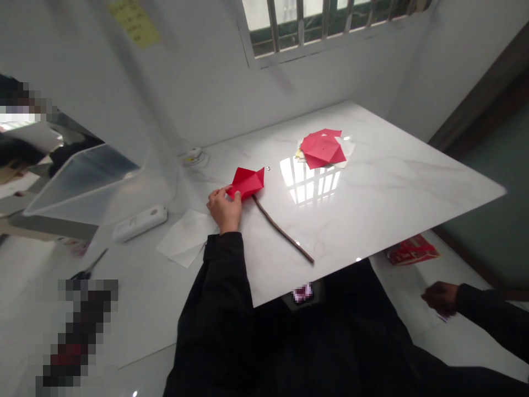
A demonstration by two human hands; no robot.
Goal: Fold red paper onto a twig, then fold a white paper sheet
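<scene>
My left hand [225, 210] pinches the left edge of a folded red paper shape [248, 185] on the white marbled table. The paper stands up a little, with pointed corners. From beneath it, a thin brown stick [283, 230] runs toward the table's near edge; how the two are joined is hidden. Low on the right, away from the tabletop, hangs my right hand [441, 299] with its fingers curled. A small whitish-blue sliver shows under that hand, too blurred to name. Beside my left wrist lies a sheet of white paper [184, 238].
Red cut papers [322, 149] lie stacked over pale sheets toward the back. To the left are a white oblong device [140, 223], scissors [88, 270] and a clear plastic bin [95, 187]. A red packet [413, 250] sits below the table's right side. A barred window is behind.
</scene>
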